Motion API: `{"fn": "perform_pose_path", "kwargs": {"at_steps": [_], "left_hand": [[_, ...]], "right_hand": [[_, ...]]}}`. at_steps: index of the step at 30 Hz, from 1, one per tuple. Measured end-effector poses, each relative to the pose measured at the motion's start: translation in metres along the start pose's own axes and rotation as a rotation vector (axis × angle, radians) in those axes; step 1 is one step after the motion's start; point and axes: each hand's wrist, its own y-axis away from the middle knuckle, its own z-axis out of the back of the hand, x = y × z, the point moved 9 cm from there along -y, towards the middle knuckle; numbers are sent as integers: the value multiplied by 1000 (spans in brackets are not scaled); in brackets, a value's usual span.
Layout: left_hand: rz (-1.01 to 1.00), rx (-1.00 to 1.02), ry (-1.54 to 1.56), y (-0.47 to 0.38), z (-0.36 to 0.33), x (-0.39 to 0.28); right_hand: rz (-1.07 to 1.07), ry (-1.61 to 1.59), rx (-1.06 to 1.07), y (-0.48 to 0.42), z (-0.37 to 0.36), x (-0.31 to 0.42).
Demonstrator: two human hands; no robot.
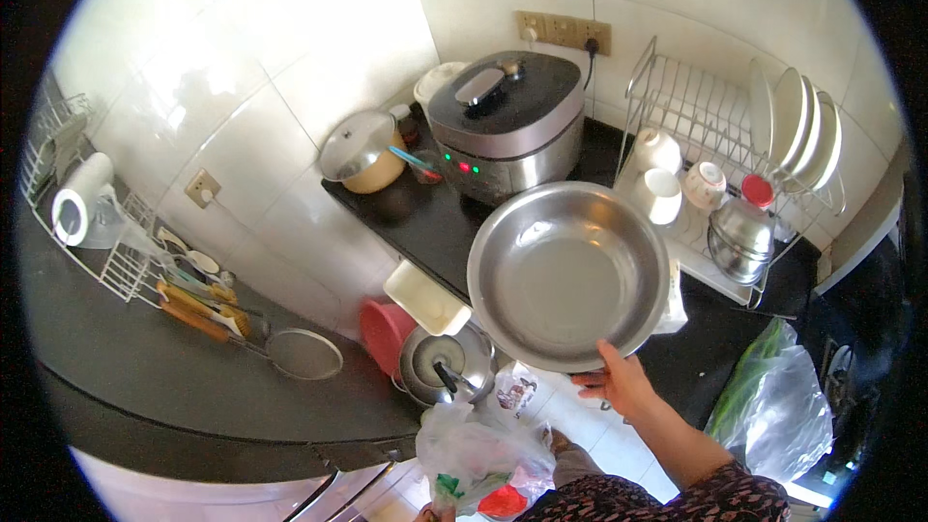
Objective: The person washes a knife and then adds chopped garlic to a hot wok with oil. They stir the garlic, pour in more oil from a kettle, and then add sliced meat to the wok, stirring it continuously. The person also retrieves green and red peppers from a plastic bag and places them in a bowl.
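My right hand (pixel 622 382) grips the near rim of a wide stainless steel basin (pixel 569 275), thumb on the inside and fingers beneath. The basin has nothing in it and is held by the counter's edge, in front of a multicooker (pixel 507 123) with small lights lit. At the bottom edge, my left hand (pixel 435 515) is only partly visible, at a translucent plastic bag (pixel 482 442) with green and red showing in it. Below the basin's left side are a lidded metal pot (pixel 449 362), a red plastic bucket (pixel 384 333) and a cream plastic tray (pixel 428 297).
A wire dish rack (pixel 689 87) with plates, cups and metal bowls stands at the right. Nearer is a plastic bag of green vegetables (pixel 772 406). A lidded pot (pixel 366 152) sits left of the cooker. On the left counter lie a strainer (pixel 304 354) and several utensils.
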Motion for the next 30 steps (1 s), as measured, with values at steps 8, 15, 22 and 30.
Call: {"fn": "perform_pose_path", "kwargs": {"at_steps": [8, 15, 22, 30], "left_hand": [[-39, -33, -1, 23, 37, 32], [-458, 207, -184, 57, 36, 12], [-640, 528, -205, 50, -16, 135], [-1152, 719, -183, 171, -115, 25]], "right_hand": [[313, -91, -72, 54, -10, -13], [82, -171, 22, 227, 30, -108], [-25, -238, -209, 360, 105, -206], [56, -560, -525, 484, 202, -259]]}}
